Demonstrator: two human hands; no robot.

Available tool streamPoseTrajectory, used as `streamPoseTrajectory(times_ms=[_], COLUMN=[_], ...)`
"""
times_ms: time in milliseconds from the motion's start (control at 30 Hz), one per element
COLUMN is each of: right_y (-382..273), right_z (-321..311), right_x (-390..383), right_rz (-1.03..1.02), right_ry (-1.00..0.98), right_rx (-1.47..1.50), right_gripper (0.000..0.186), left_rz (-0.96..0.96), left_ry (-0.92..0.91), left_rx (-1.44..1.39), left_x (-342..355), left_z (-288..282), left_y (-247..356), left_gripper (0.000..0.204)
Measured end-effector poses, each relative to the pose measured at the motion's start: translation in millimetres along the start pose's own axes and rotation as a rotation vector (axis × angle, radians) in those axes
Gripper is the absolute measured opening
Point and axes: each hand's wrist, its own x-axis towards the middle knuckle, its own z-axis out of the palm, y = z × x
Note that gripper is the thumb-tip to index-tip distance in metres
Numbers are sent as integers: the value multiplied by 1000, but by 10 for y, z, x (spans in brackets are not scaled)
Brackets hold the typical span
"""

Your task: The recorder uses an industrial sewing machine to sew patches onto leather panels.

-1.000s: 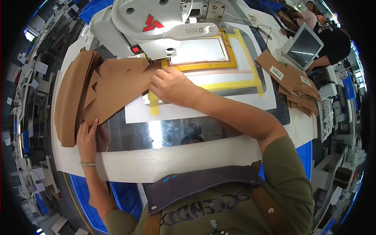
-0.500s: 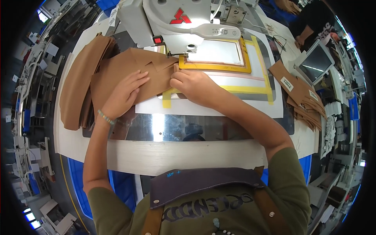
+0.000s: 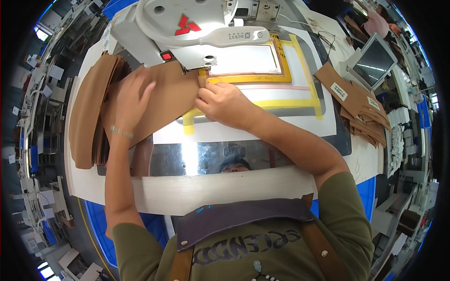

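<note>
A brown fabric panel lies at the left of the sewing machine head, its right end by the yellow frame. My left hand rests with fingers stretched out on the panel's left part, somewhat blurred. At the panel's right edge my right hand pinches a small folded bit of the brown fabric, just below the machine head. The yellow-edged sewing frame with a white inside lies right of the machine head, above my right hand.
Left of my hand stands a thick stack of brown panels. Smaller labelled brown pieces lie at the right, near a tilted screen. A shiny metal plate spans the near side. Blue bins sit below the table edge.
My left hand has slid up and left over the panel, its fingers now nearer the machine. My right hand keeps its pinch at the panel's edge. The whole view has shifted slightly.
</note>
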Motion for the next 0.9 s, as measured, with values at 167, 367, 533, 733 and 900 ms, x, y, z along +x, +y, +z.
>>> streamPoseTrajectory(times_ms=[167,367,533,733,900], right_y=[-4,-169,-104,1,-65], right_z=[-67,109,47,-22,119], right_x=[7,116,54,7,122], right_rz=[32,-2,13,-37,-26], right_ry=[-12,-108,-144,-13,-32], right_rx=[-108,-154,-193,-207,-222], right_gripper=[13,12,12,14,15], left_rz=[-124,-218,-246,-198,-237], left_ry=[-223,-257,-314,-318,-169], left_rx=[113,159,130,99,218], left_x=[-1217,-1618,-1431,-1319,-1447], left_z=[-563,-709,-633,-520,-577], left_y=[137,285,241,-51,-175], left_gripper=[35,50,56,58,40])
